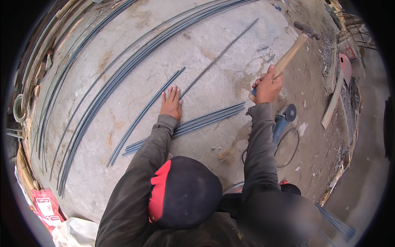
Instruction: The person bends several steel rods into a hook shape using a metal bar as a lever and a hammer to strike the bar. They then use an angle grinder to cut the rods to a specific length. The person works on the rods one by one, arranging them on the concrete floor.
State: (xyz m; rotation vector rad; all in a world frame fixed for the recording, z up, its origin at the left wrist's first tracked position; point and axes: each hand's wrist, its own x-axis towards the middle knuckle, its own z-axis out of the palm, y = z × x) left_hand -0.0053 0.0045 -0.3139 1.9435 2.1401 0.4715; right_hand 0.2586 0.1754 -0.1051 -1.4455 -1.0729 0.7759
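Note:
My left hand (171,103) lies flat with its fingers spread. It is on the near end of a long single steel rod (222,57), which runs away to the far right. Beside its fingers are a few blue-grey steel bars (142,113). A short bundle of ribbed bars (210,118) passes close to my left wrist. My right hand (268,85) is closed round the wooden handle of a hammer (291,53). The dark metal head points up and to the far right, raised off the floor.
An angle grinder (281,123) with a black cord lies right of the bars. Long curved bars (103,88) cover the concrete floor (205,86) at left. Timber pieces (334,99) line the right edge. A red and white sack (47,208) sits at lower left.

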